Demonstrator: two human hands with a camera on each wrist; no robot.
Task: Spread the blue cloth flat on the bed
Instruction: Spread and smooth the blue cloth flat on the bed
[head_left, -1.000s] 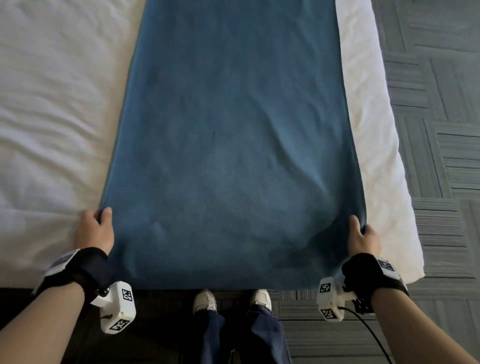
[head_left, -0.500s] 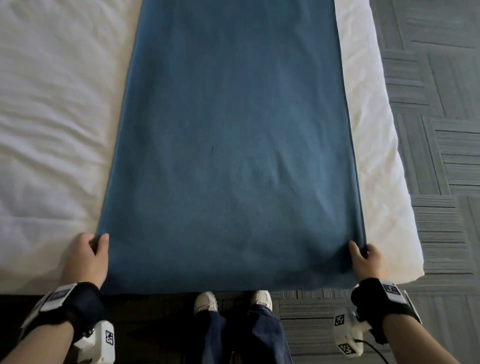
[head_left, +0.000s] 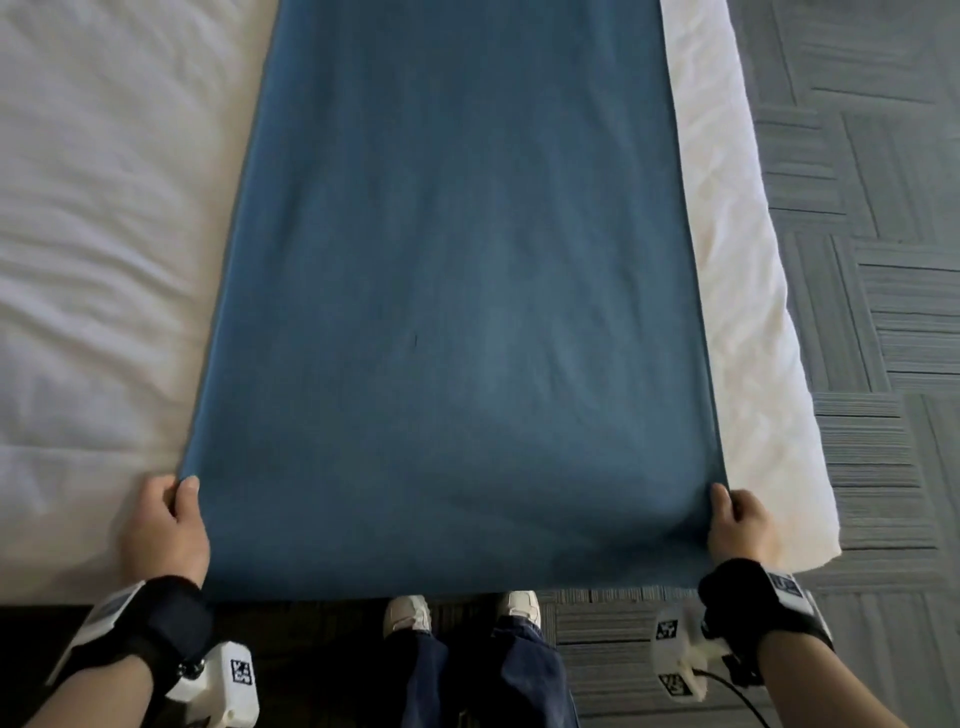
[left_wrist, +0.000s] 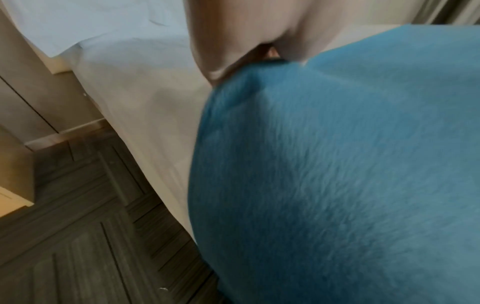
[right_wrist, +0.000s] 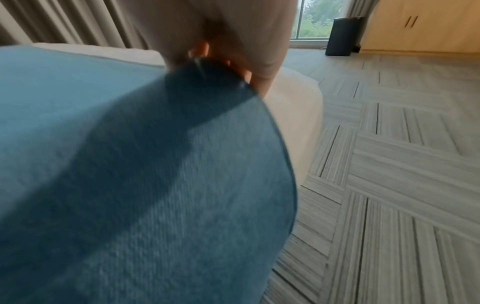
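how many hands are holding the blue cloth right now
2. The left hand grips the blue cloth at its near left edge; the right hand grips its near right edge.

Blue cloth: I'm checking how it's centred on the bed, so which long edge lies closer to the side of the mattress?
The edge by the right hand. Beside it only a narrow white strip of the bed shows next to the blue cloth; the left-hand edge borders broad bedding.
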